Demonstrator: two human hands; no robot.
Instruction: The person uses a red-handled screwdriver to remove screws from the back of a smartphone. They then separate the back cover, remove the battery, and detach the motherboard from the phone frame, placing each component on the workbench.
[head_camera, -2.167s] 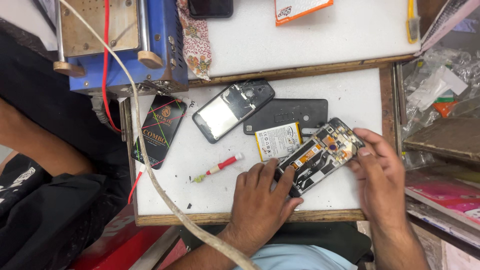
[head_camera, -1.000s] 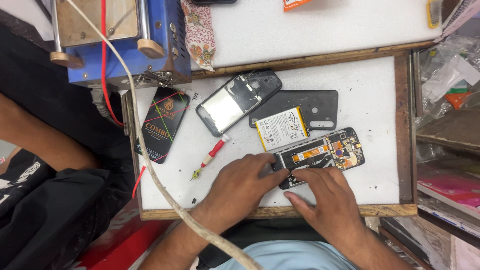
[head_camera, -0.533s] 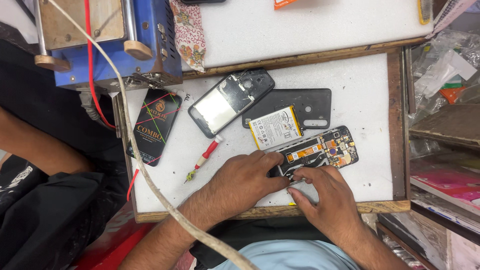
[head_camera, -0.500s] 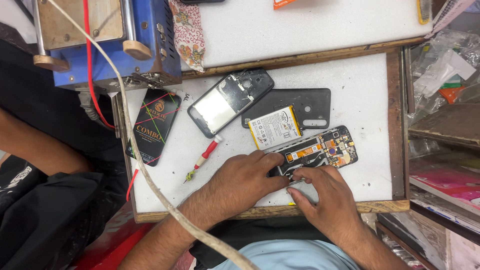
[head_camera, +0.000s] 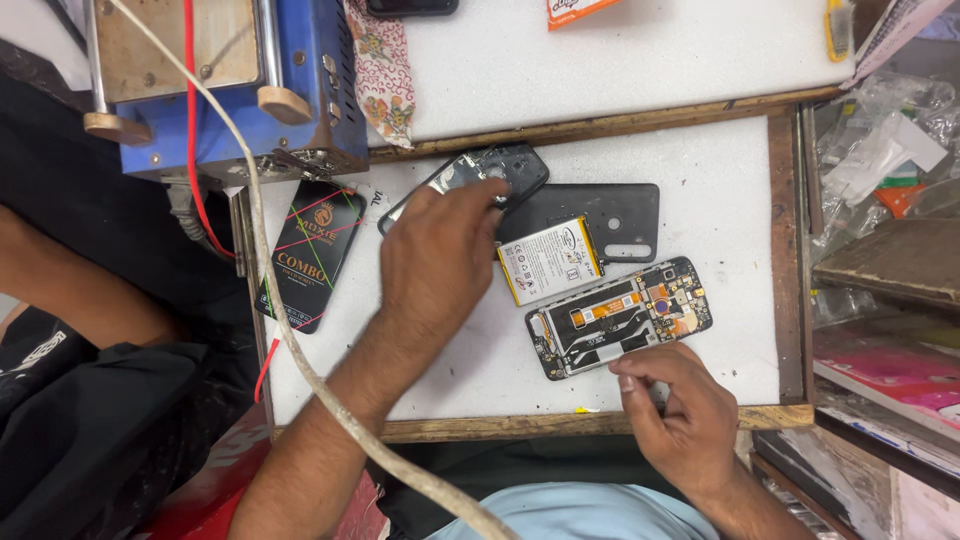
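An opened phone (head_camera: 620, 318) with its circuit board and orange flex cable showing lies on the white work mat (head_camera: 720, 200). My right hand (head_camera: 680, 410) sits just below its lower edge, fingers curled, thumb and forefinger pinched together; nothing visible between them. My left hand (head_camera: 440, 260) reaches up the mat, its fingertips resting on a dark phone frame (head_camera: 510, 160). A white and yellow battery (head_camera: 550, 262) lies on a black back cover (head_camera: 615, 205) between the two phones.
A black printed packet (head_camera: 310, 250) lies at the mat's left edge. A blue machine (head_camera: 220, 90) with a red wire stands at the back left, a patterned cloth (head_camera: 380, 65) beside it. A thick pale cable (head_camera: 290, 330) crosses my left arm. Another person's arm (head_camera: 70, 290) is at left.
My left hand left the opened phone and moved up to the dark phone frame, covering the red and white pen. My right hand drew back below the phone.
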